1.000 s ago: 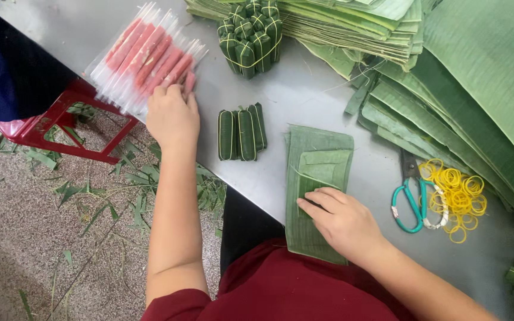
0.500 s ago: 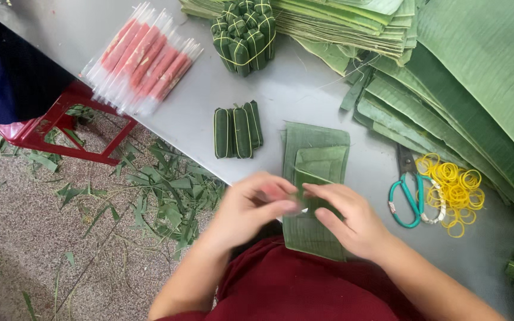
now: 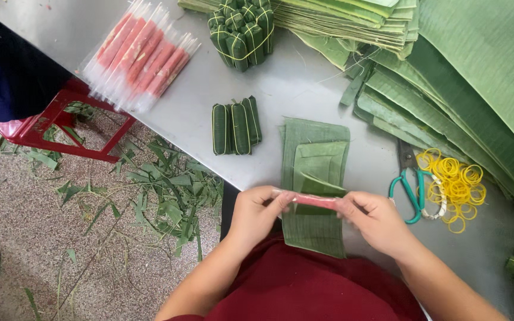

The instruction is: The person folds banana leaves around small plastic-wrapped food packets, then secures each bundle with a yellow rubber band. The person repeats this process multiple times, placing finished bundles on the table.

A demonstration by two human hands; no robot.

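Both hands sit close to the body, just over the near edge of the bench (image 3: pixel 168 113). Left hand (image 3: pixel 256 213) & right hand (image 3: pixel 376 221) each pinch one end of a pink stick in clear wrap (image 3: pixel 309 200), so each grip is closed tight on it w/ thumb & fingertips. The stick lies roughly level, crosswise, just above the stack of cut leaf pieces (image 3: pixel 313 178); whether it touches the top piece can't be told.

To do this step well, I'd judge:
- Keep the stick level & square to the leaf edges, so any wrap comes out even.
- Pinch only at the ends; a soft stick bends or dents if squeezed mid-length.
- Centre it on the small top piece, w/ equal leaf margin each side.
- Hold the leaf flat; the grain splits easily along the ribs.

Around the hands: three finished green rolls (image 3: pixel 235 128) lie side by side further up the bench, a tied bundle of rolls (image 3: pixel 242 27) beyond them. A pack of pink sticks (image 3: pixel 138 53) lies far left, partly over the bench edge. Scissors w/ teal handles (image 3: pixel 408 187) & a heap of yellow rubber bands (image 3: pixel 456 187) sit just right of the right hand. Big leaf stacks (image 3: pixel 477 77) fill the far right. Leaf scraps (image 3: pixel 168 190) litter the floor by a red stool (image 3: pixel 60 128).
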